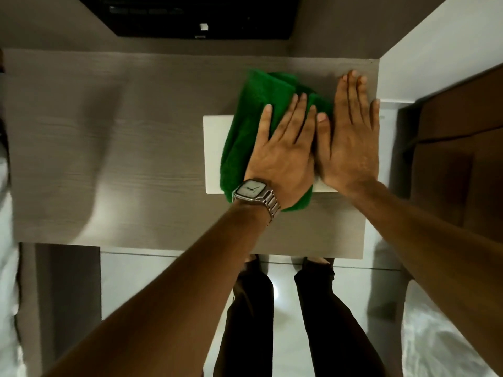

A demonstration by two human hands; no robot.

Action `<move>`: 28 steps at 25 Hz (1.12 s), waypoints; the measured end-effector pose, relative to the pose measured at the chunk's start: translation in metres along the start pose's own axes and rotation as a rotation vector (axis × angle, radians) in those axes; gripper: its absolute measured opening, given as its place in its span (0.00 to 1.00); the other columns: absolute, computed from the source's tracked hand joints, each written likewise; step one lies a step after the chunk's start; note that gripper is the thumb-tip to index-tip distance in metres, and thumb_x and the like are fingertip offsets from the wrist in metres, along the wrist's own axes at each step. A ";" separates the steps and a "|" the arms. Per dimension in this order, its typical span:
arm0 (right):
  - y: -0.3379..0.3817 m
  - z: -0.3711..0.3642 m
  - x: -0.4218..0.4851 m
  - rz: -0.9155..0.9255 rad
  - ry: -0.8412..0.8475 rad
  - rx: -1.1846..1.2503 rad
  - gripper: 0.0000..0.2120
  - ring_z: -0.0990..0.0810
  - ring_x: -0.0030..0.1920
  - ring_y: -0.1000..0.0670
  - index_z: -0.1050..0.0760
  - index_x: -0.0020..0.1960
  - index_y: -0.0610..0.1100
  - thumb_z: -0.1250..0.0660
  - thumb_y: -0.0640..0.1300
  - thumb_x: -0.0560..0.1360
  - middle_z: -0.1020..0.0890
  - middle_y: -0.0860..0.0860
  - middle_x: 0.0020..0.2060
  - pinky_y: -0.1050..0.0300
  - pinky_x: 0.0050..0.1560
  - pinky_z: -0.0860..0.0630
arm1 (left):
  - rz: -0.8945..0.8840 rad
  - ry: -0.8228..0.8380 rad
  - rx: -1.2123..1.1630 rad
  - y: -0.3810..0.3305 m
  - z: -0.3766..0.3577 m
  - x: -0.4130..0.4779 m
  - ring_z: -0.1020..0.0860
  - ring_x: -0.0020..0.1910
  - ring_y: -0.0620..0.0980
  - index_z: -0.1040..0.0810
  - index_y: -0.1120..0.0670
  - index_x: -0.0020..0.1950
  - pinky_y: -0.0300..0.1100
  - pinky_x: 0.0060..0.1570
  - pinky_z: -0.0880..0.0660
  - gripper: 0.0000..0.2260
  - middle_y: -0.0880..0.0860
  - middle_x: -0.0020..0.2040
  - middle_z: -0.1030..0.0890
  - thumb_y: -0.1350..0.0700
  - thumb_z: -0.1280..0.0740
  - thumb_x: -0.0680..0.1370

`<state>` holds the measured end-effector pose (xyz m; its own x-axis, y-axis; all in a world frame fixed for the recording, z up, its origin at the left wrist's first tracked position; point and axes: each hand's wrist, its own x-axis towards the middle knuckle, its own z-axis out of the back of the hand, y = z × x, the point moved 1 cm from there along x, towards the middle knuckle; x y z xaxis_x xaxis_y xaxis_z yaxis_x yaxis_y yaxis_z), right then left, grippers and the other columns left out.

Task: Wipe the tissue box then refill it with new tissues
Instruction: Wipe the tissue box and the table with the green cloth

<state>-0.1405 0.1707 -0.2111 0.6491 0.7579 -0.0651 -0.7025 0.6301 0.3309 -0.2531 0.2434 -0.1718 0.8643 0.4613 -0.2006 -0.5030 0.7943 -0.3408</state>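
Observation:
A white tissue box (213,148) lies flat on the grey wooden desk (122,148), towards its right end. A green cloth (253,104) is draped over most of the box's top and spills past its far and near edges. My left hand (283,151), with a metal watch on the wrist, lies flat on the cloth, fingers spread. Beside it, my right hand (351,137) rests flat with fingers extended over the box's right part, thumb touching the left hand. The box's opening is hidden under the cloth and hands.
A dark screen (196,17) stands against the wall behind the desk. A brown wooden cabinet (457,159) is at the right, a white wall (435,55) beside the desk's right end. My legs stand on the pale floor (163,281) below the desk's front edge.

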 end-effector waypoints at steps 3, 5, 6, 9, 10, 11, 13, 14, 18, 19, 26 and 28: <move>0.003 0.010 -0.001 -0.019 0.016 0.074 0.31 0.54 0.82 0.44 0.52 0.82 0.42 0.57 0.56 0.84 0.50 0.42 0.82 0.37 0.80 0.58 | 0.038 -0.222 -0.507 0.008 0.039 -0.018 0.44 0.80 0.55 0.37 0.58 0.77 0.62 0.77 0.51 0.28 0.58 0.79 0.39 0.56 0.43 0.75; 0.008 0.020 0.001 -0.047 -0.053 0.044 0.31 0.52 0.82 0.41 0.48 0.82 0.44 0.55 0.57 0.84 0.48 0.42 0.82 0.33 0.78 0.58 | 0.133 -0.350 -0.466 0.043 0.056 -0.038 0.41 0.78 0.59 0.35 0.60 0.75 0.65 0.75 0.46 0.30 0.59 0.77 0.34 0.59 0.40 0.71; 0.017 0.024 0.000 -0.076 -0.113 0.036 0.31 0.50 0.82 0.40 0.46 0.82 0.44 0.55 0.58 0.84 0.46 0.41 0.82 0.32 0.78 0.57 | 0.214 -0.281 -0.358 0.065 0.061 -0.048 0.44 0.79 0.59 0.38 0.60 0.77 0.63 0.76 0.49 0.33 0.60 0.78 0.37 0.58 0.38 0.71; 0.078 0.022 -0.013 -0.044 -0.193 0.068 0.32 0.47 0.81 0.37 0.44 0.81 0.43 0.53 0.60 0.83 0.43 0.40 0.81 0.30 0.77 0.53 | 0.304 0.205 0.021 0.118 0.066 -0.063 0.63 0.79 0.55 0.59 0.58 0.80 0.55 0.77 0.63 0.54 0.58 0.81 0.60 0.44 0.26 0.68; 0.103 0.013 -0.019 -0.001 -0.130 0.054 0.32 0.48 0.81 0.37 0.45 0.81 0.43 0.53 0.60 0.83 0.44 0.40 0.81 0.31 0.78 0.54 | 0.250 0.296 0.120 0.124 0.062 -0.061 0.67 0.78 0.55 0.64 0.58 0.79 0.55 0.75 0.66 0.61 0.57 0.80 0.65 0.37 0.25 0.64; 0.124 0.002 -0.024 0.030 -0.038 0.025 0.33 0.51 0.81 0.38 0.47 0.82 0.43 0.53 0.60 0.83 0.46 0.41 0.82 0.31 0.78 0.55 | 0.189 0.349 0.189 0.124 0.056 -0.058 0.69 0.77 0.56 0.67 0.58 0.78 0.55 0.75 0.67 0.66 0.58 0.79 0.67 0.30 0.27 0.60; 0.142 -0.018 -0.027 0.025 0.105 -0.041 0.33 0.56 0.82 0.39 0.52 0.82 0.43 0.55 0.59 0.84 0.51 0.43 0.83 0.31 0.78 0.56 | 0.103 0.370 0.275 0.120 0.041 -0.051 0.67 0.78 0.58 0.68 0.59 0.78 0.58 0.76 0.64 0.70 0.60 0.79 0.68 0.22 0.34 0.55; 0.142 -0.025 -0.028 0.012 0.138 -0.063 0.32 0.57 0.82 0.39 0.52 0.83 0.43 0.56 0.59 0.84 0.52 0.44 0.83 0.31 0.77 0.56 | 0.099 0.349 0.288 0.119 0.036 -0.047 0.65 0.79 0.59 0.67 0.60 0.78 0.59 0.76 0.63 0.70 0.60 0.80 0.66 0.20 0.38 0.55; 0.126 -0.033 -0.040 0.167 0.130 -0.102 0.31 0.55 0.82 0.40 0.50 0.82 0.43 0.53 0.57 0.83 0.49 0.45 0.83 0.33 0.78 0.55 | 0.089 0.256 0.259 0.126 0.027 -0.037 0.62 0.80 0.57 0.65 0.58 0.78 0.58 0.75 0.63 0.66 0.59 0.81 0.62 0.22 0.40 0.55; 0.113 -0.031 -0.045 0.210 0.140 -0.127 0.31 0.55 0.82 0.40 0.50 0.82 0.44 0.52 0.58 0.84 0.49 0.46 0.83 0.33 0.78 0.55 | 0.082 0.257 0.255 0.127 0.027 -0.038 0.61 0.80 0.57 0.65 0.57 0.78 0.58 0.75 0.62 0.67 0.59 0.81 0.62 0.23 0.36 0.54; 0.066 -0.010 -0.012 -0.071 0.084 -0.240 0.33 0.55 0.81 0.37 0.49 0.82 0.45 0.53 0.59 0.82 0.46 0.46 0.82 0.29 0.77 0.55 | 0.064 0.249 0.244 0.126 0.025 -0.040 0.61 0.80 0.59 0.63 0.59 0.79 0.58 0.75 0.63 0.70 0.60 0.81 0.61 0.33 0.23 0.55; 0.112 -0.024 -0.009 -0.001 0.102 -0.189 0.33 0.54 0.82 0.38 0.48 0.82 0.45 0.54 0.60 0.82 0.46 0.47 0.82 0.29 0.77 0.56 | 0.074 0.251 0.273 0.127 0.025 -0.038 0.61 0.80 0.58 0.63 0.58 0.79 0.57 0.75 0.64 0.70 0.60 0.81 0.62 0.32 0.23 0.54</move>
<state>-0.2321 0.2391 -0.1964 0.6240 0.7642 -0.1633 -0.7501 0.6444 0.1489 -0.3501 0.3368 -0.1842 0.7810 0.4372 -0.4459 -0.5160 0.8540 -0.0664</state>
